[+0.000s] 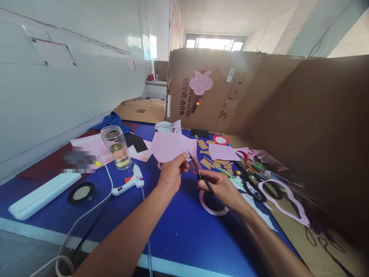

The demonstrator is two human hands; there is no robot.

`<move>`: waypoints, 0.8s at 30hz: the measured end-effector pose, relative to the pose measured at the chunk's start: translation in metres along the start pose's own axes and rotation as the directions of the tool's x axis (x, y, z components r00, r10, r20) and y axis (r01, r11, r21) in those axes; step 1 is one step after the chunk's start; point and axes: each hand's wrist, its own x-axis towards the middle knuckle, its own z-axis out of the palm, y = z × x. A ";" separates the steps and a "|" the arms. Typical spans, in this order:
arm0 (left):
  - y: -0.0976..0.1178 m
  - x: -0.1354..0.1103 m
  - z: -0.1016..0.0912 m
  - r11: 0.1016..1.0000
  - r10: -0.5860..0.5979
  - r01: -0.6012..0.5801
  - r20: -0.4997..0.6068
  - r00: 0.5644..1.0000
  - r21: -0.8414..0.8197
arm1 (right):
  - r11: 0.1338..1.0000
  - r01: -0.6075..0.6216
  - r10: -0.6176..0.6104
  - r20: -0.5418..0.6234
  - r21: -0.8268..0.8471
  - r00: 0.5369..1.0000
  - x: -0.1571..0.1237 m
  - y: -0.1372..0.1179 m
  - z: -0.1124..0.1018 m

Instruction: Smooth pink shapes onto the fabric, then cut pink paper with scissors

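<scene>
A sheet of pink paper (170, 144) is pinched near its lower right edge by my left hand (173, 171), thumb on top. My right hand (220, 184) grips black-handled scissors (205, 181), with the blades pointing up and left towards that sheet. Whether the blades touch the paper I cannot tell. Beneath my right hand a pale pink curved strip of paper (215, 211) lies on the blue tabletop (178, 234). Left of my left hand rests a white glue gun (129, 184) with an orange trigger.
Left of centre stands a glass jar (118, 148) of yellowish liquid. A white power strip (43, 196) and a round black lid (81, 193) lie farther left. Brown scraps (221, 167) and more scissors (255, 188) clutter the right. Cardboard (245, 92) walls the back, bearing a pink ornament (201, 83).
</scene>
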 end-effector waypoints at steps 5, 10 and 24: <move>0.003 0.000 -0.001 1.000 -0.013 0.012 0.015 1.000 0.025 | 0.996 -0.046 0.045 0.010 0.072 0.999 -0.001 -0.004 0.000; 0.005 -0.001 -0.001 0.999 -0.019 0.018 0.022 1.000 0.030 | 0.996 -0.052 0.050 0.024 0.072 0.998 -0.001 -0.005 -0.001; 0.007 0.001 -0.005 0.999 -0.018 0.017 0.043 0.999 0.038 | 0.995 -0.060 0.056 0.049 0.080 0.997 -0.003 -0.009 -0.003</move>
